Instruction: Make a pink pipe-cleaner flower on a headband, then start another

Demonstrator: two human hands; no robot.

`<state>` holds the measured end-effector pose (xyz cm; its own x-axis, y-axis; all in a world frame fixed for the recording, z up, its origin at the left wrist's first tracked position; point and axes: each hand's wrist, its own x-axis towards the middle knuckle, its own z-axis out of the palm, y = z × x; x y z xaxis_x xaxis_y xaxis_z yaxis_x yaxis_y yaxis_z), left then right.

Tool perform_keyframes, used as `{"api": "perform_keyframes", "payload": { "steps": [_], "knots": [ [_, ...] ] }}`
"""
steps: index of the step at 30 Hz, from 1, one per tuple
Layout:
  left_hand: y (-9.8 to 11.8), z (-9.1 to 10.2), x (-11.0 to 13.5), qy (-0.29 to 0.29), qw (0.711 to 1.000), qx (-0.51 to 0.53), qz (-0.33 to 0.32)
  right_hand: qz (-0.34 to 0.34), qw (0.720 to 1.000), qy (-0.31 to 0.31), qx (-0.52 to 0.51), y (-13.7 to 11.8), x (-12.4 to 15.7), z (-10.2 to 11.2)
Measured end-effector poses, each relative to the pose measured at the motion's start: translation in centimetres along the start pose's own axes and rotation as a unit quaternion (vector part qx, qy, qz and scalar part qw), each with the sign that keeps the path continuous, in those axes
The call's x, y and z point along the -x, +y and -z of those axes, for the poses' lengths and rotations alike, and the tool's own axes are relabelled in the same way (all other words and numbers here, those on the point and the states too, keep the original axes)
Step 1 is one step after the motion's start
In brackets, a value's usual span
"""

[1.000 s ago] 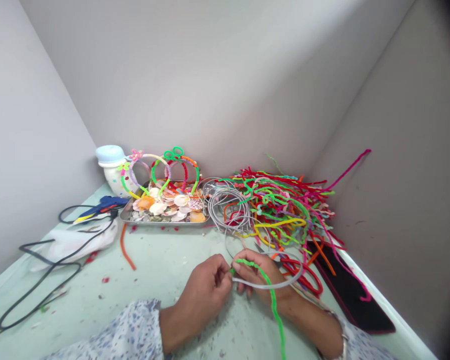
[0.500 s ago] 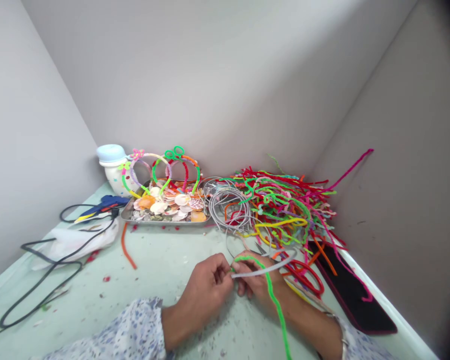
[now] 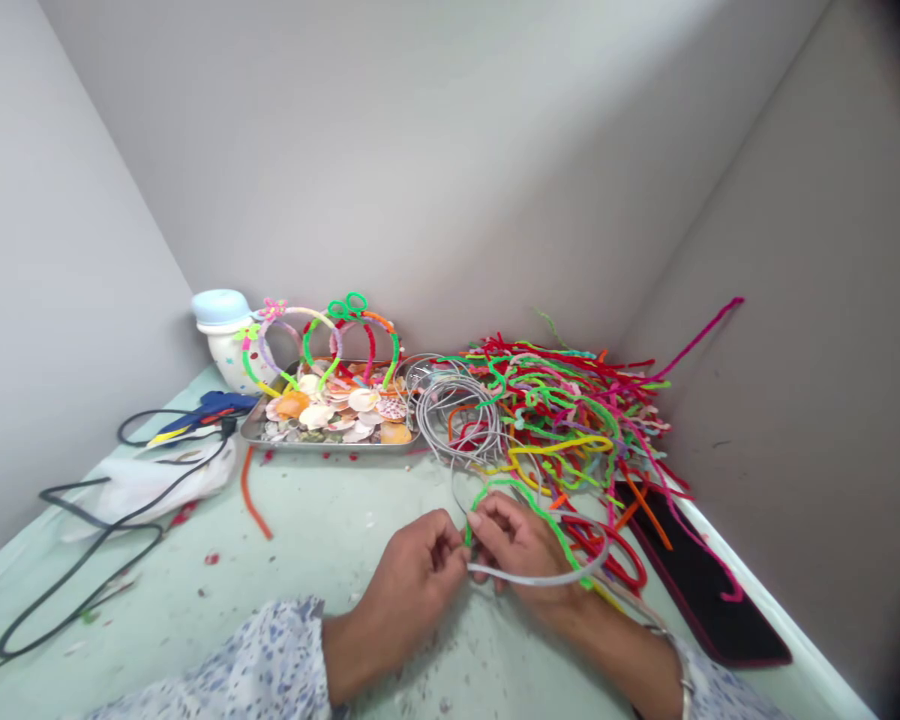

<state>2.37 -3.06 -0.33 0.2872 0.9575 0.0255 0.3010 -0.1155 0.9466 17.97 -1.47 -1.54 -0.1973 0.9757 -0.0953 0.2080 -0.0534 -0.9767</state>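
Note:
My left hand (image 3: pixel 420 570) is closed in a pinch on one end of a thin grey headband (image 3: pixel 544 580). The band curves away to the right, passing over my right wrist. My right hand (image 3: pixel 521 545) is closed, its thumb and fingers on a bright green pipe cleaner (image 3: pixel 565 540) close to the left fingertips. The pipe cleaner's near end meets the band's end at the left pinch. Its long tail arches over the right hand's knuckles and down beside the wrist. The fingers partly hide where the two meet.
Behind my hands lie a coil of grey wire (image 3: pixel 457 425) and a heap of pipe cleaners (image 3: pixel 570 400). A metal tray (image 3: pixel 330 446) holds shells and decorated headbands (image 3: pixel 300 315). Red-handled scissors (image 3: pixel 630 560), a black mat (image 3: pixel 720 590), a glue gun (image 3: pixel 221 405) and a white jar (image 3: pixel 229 350) stand around.
The green pipe cleaner's tail has swung up from hanging at the front to arching over my right hand. The headband has tilted lower, and my right fingers have shifted slightly.

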Motion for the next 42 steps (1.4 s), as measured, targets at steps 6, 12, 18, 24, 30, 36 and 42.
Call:
{"api": "perform_keyframes", "payload": {
  "steps": [6,12,18,24,30,36,42],
  "knots": [
    [-0.4,0.5,-0.9,0.025,0.991,0.112,0.073,0.056,0.998,0.001,0.007,0.1,0.4,0.4],
    [0.1,1.3,-1.7,0.056,0.961,0.239,0.127,0.208,0.972,0.096,0.057,-0.4,0.9,1.0],
    [1.1,1.4,-1.3,-0.002,0.924,0.359,0.128,0.098,0.994,0.05,0.004,-0.4,0.4,1.0],
    [0.9,1.0,-1.0,-0.082,0.872,0.453,0.163,0.123,0.99,0.005,-0.073,-0.7,0.7,1.2],
    [0.5,0.9,-0.8,-0.106,0.858,0.468,0.181,0.157,0.985,-0.044,-0.057,-0.9,0.9,1.3],
    [0.3,0.8,-0.9,-0.106,0.868,0.455,0.167,0.167,0.983,-0.053,-0.059,-0.8,0.9,1.4],
    [0.2,0.8,-0.7,-0.109,0.876,0.441,0.163,0.173,0.981,-0.049,-0.074,-1.2,0.9,1.4]
  ]
}}
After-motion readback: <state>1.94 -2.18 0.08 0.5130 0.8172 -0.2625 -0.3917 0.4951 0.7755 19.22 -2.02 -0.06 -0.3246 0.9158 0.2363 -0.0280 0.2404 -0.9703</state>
